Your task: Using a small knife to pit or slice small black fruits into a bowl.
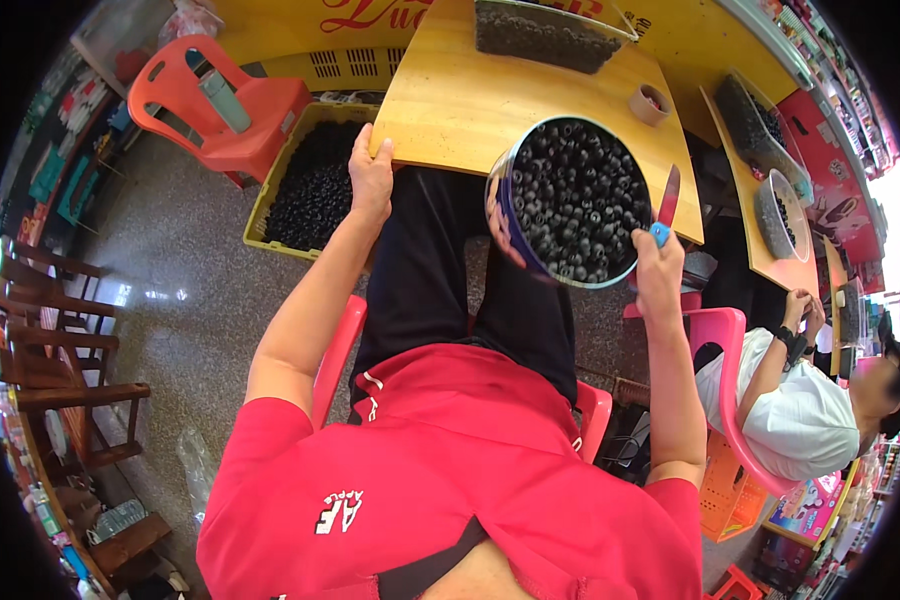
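In my right hand (660,270) are the rim of a round tin (508,225) and a small knife (669,195) with a blue handle, its blade pointing away from me. The tin is tilted and full of small dark round pieces (580,200), many with pale centres; I cannot tell their kind. It hangs at the near edge of the wooden table (440,110), above my lap. My left hand (372,180) is closed on the table's near left corner, thumb and fingers at the edge.
A yellow crate (258,228) of dark pieces stands on the floor beside an orange chair (180,100) bearing a bottle (224,102). On the table are a clear bin (545,40) and a small round container (649,104). At right, a person (790,400) sits at another table.
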A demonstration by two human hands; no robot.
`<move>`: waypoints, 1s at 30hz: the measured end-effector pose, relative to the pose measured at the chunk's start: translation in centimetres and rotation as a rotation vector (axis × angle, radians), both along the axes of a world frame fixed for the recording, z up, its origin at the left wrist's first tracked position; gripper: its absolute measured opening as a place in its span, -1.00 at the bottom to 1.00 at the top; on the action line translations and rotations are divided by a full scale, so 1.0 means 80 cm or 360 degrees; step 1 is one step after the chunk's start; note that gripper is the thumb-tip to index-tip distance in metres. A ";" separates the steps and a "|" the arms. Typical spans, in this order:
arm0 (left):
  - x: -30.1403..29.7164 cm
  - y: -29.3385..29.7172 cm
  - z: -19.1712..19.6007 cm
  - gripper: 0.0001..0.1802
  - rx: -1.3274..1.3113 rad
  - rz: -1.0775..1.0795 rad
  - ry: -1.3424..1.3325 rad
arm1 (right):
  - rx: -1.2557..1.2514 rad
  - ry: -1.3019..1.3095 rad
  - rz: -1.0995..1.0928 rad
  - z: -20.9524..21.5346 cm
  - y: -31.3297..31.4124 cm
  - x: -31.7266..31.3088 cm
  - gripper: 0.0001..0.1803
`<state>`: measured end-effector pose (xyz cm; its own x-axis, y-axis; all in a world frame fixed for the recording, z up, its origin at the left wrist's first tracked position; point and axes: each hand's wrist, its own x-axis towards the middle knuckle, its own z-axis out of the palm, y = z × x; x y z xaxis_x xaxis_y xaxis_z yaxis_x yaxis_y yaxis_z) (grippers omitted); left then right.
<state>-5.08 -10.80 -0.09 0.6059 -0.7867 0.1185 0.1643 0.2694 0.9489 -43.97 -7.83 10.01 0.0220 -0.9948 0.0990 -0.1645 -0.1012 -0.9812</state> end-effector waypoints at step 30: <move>-0.032 -0.003 0.154 -0.77 -0.0412 -0.0337 -0.1799 | 0.0339 -0.0044 -0.0145 0.021 -0.107 0.064 -0.84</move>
